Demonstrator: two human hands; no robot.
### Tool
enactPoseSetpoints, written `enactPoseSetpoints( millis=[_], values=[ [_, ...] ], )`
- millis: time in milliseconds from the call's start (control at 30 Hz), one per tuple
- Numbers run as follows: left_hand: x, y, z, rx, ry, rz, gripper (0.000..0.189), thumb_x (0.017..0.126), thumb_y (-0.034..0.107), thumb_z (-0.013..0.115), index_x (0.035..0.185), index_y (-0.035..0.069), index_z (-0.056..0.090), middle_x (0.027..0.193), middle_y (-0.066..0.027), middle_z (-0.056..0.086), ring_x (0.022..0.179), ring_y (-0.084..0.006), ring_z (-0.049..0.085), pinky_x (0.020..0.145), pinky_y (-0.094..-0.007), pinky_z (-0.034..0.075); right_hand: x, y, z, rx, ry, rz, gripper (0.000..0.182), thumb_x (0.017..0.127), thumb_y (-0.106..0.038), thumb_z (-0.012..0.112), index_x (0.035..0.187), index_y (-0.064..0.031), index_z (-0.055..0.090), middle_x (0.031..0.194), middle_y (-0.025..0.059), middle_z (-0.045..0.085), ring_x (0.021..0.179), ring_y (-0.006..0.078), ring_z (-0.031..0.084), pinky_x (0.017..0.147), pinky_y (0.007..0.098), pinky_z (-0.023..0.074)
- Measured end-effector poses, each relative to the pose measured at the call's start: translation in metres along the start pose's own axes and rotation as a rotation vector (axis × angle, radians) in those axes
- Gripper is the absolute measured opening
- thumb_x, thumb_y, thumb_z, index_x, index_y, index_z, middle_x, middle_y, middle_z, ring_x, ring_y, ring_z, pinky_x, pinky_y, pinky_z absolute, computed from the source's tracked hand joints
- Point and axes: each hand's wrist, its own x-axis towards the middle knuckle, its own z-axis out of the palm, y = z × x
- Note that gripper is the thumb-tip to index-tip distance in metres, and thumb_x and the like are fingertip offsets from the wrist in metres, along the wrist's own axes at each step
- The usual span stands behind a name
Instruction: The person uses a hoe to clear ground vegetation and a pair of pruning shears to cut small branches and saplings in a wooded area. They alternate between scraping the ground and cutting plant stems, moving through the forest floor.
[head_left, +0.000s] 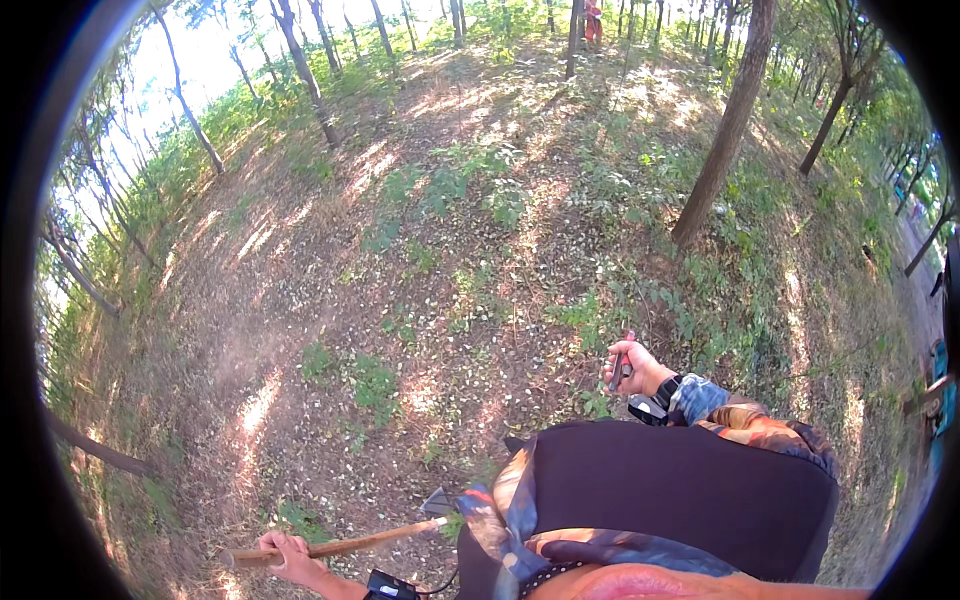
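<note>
My left hand (289, 559) is at the lower left, closed around a long wooden handle (375, 538) near its thick end. The handle runs to the right towards my body, and a grey metal blade (436, 502) shows beside its far end; how the two join cannot be told. At the centre right my right hand (634, 366) grips a small tool with dark and red parts (620, 369), perhaps hand pruners, its kind unclear. That hand is held out over the leafy ground, in front of my dark apron (675, 487).
A leaning tree trunk (724, 135) rises ahead on the right. Low green plants (373, 386) and fallen leaves cover the ground. More thin trunks (307, 75) stand further off. A person in red (593, 22) is far away at the top. A dark branch or trunk (97, 450) crosses the left edge.
</note>
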Motion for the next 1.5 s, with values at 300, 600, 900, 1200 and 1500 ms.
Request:
enactPoseSetpoints(
  millis=[300, 600, 900, 1200, 1500],
  values=[
    [-0.009, 0.012, -0.003, -0.008, 0.005, -0.004, 0.013, 0.085, 0.007, 0.051, 0.075, 0.006, 0.042, 0.058, 0.0017, 0.035, 0.041, -0.0034, 0.032, 0.035, -0.0164, 0.023, -0.008, 0.006, 0.017, -0.036, -0.001, -0.003, 0.016, 0.072, -0.023, 0.058, 0.07, -0.01, 0.049, 0.066, 0.0071, 0.055, 0.058, 0.0225, 0.054, 0.068, 0.0483, 0.0434],
    [-0.006, 0.005, -0.018, -0.011, -0.063, 0.01, 0.011, 0.085, 0.008, 0.051, 0.075, 0.007, 0.044, 0.06, 0.0015, 0.039, 0.042, -0.0046, 0.035, 0.037, -0.0173, 0.026, 0.008, 0.011, 0.015, -0.096, -0.128, -0.059, 0.013, 0.073, -0.02, 0.059, 0.073, -0.01, 0.051, 0.064, 0.0061, 0.055, 0.057, 0.0223, 0.056, 0.061, 0.0457, 0.0475],
    [-0.01, 0.012, -0.01, -0.049, -0.062, 0.005, 0.011, 0.084, 0.007, 0.052, 0.076, 0.007, 0.045, 0.054, 0.0027, 0.035, 0.042, -0.0045, 0.031, 0.038, -0.0179, 0.024, 0.0, 0.005, 0.029, -0.254, -0.155, -0.193, 0.026, 0.077, -0.022, 0.063, 0.091, -0.0079, 0.047, 0.073, 0.0083, 0.058, 0.062, 0.0208, 0.06, 0.054, 0.0365, 0.0503],
    [-0.018, 0.013, 0.006, -0.015, -0.03, 0.017, 0.013, 0.083, 0.007, 0.053, 0.074, 0.007, 0.043, 0.052, 0.0028, 0.033, 0.041, -0.005, 0.029, 0.039, -0.0188, 0.026, 0.067, -0.019, 0.078, -0.269, -0.229, -0.092, 0.025, 0.078, -0.028, 0.062, 0.092, -0.0107, 0.052, 0.076, 0.0102, 0.06, 0.064, 0.0229, 0.062, 0.054, 0.0361, 0.0518],
    [-0.009, -0.001, 0.063, 0.016, 0.025, -0.01, 0.012, 0.084, 0.008, 0.053, 0.077, 0.008, 0.043, 0.051, 0.0021, 0.032, 0.04, -0.0063, 0.03, 0.039, -0.0194, 0.027, 0.163, -0.075, 0.141, -0.306, -0.149, 0.004, 0.027, 0.077, -0.037, 0.061, 0.083, -0.0134, 0.049, 0.075, 0.0082, 0.057, 0.064, 0.0243, 0.06, 0.057, 0.0416, 0.0492]
  ],
)
